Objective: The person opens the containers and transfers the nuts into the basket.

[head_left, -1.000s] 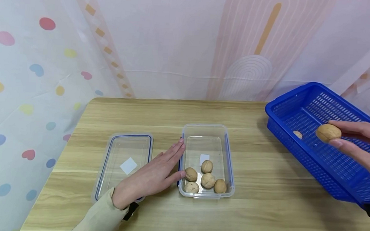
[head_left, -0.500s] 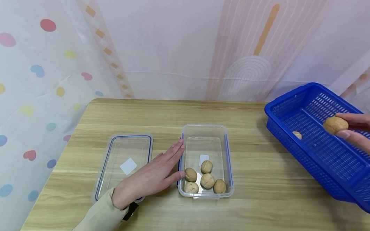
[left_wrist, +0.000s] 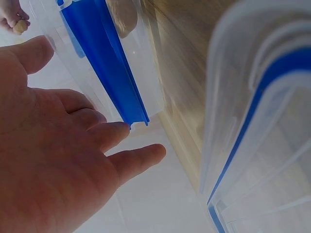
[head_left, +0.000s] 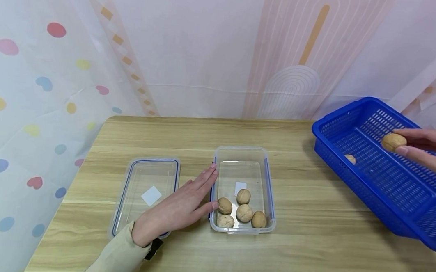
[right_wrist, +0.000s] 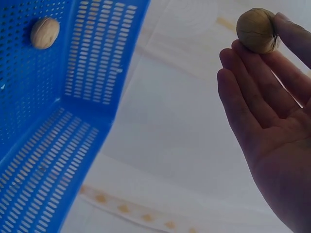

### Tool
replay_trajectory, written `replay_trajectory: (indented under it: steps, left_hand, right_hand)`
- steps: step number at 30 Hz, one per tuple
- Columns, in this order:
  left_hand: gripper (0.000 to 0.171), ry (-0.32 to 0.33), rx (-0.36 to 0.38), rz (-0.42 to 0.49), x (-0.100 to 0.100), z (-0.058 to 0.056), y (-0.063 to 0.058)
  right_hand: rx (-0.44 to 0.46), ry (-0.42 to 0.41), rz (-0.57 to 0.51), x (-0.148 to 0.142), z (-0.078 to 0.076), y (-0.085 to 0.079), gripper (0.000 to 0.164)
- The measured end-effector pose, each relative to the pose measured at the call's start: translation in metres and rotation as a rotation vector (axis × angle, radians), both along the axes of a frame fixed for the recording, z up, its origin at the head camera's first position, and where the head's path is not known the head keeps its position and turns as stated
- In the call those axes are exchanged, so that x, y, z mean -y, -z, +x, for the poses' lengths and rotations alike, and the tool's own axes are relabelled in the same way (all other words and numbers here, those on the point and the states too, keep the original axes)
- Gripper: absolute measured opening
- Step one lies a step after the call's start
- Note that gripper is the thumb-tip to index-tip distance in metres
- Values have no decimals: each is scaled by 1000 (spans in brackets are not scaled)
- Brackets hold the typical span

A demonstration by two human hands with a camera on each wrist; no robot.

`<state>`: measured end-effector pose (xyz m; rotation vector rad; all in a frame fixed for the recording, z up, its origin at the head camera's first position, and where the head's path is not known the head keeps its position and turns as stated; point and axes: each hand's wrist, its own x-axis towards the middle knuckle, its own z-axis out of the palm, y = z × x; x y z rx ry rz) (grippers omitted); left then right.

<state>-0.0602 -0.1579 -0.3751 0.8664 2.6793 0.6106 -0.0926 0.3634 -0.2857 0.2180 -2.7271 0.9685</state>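
My right hand pinches a walnut between thumb and fingertips, held up over the blue basket. In the right wrist view the same walnut sits at the tips of the fingers. Another walnut lies inside the basket, partly hidden by its rim in the head view. My left hand rests with straight fingers against the left side of a clear plastic container. Several walnuts lie in the near half of that container. Its blue side clip shows beside the left fingers.
Left of the container lies its clear lid with a blue seal, partly covered by my left forearm. All stand on a wooden table. A patterned curtain hangs behind the table's back edge.
My right hand, still pinching the walnut, has moved up and slightly right over the basket, then a little left. The left hand and the walnuts in the container have stayed put.
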Motion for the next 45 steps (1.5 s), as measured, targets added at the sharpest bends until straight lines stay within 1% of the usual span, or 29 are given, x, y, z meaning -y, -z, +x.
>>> replay_trajectory:
  steps: [1,4,5,8,14,18,27,32,36,39,45]
  left_hand:
    - [76,-1,0,0,0,0,0]
    - [76,-1,0,0,0,0,0]
    - [76,-1,0,0,0,0,0]
    - [76,0,1,2,0,0,0]
    - [76,0,6,2,1,0,1]
    - [75,3,8,5,1,0,1]
    - [78,-2,9,-8,0,0,-1]
    - [78,-1,16,-8,0,0,-2]
    - [78,-3,14,-11,1,1,-2]
    - [78,-3,15,-17,1,2,-2]
    - [78,-3,23,-22,2,4,-2]
  right_hand:
    - [-11,-8,-6,-1,-2,1,31]
    - [5,-30,-10,-3,-6,4,32]
    - [11,-37,5,-4,-8,5,36]
    - [51,-45,38,-6,-14,8,39]
    - [119,-63,101,-13,-28,12,41]
    - [159,-62,163,-18,-36,15,42]
    - [238,-99,251,-29,-53,22,38]
    - [298,-111,274,-32,-59,26,41]
    - [386,-135,286,-34,-64,31,44]
    - [435,-158,293,-35,-68,36,43]
    - [444,-198,333,-36,-71,49,37]
